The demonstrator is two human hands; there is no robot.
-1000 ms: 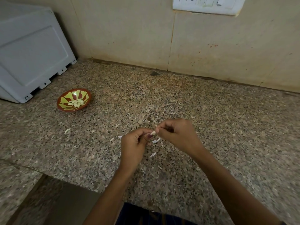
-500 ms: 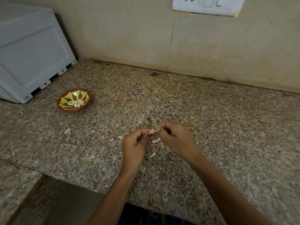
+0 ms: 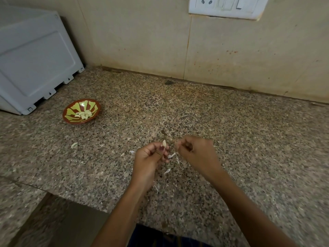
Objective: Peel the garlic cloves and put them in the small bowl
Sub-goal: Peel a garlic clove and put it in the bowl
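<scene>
Speckled polished granite counter [image 3: 231, 139], glossy glazed ceramic small bowl [image 3: 70, 120], smooth white plastic appliance [image 3: 35, 59].

Both forearms reach forward from the lower edge of the view and converge above the surface. The left hand [image 3: 149, 157] has its fingers curled, the thumb and fingertips pinching a garlic clove [image 3: 164, 143] that stands upright out of the grip. The right hand [image 3: 195, 152], just beside it and apart, is curled loosely; whether it pinches anything cannot be told.
</scene>
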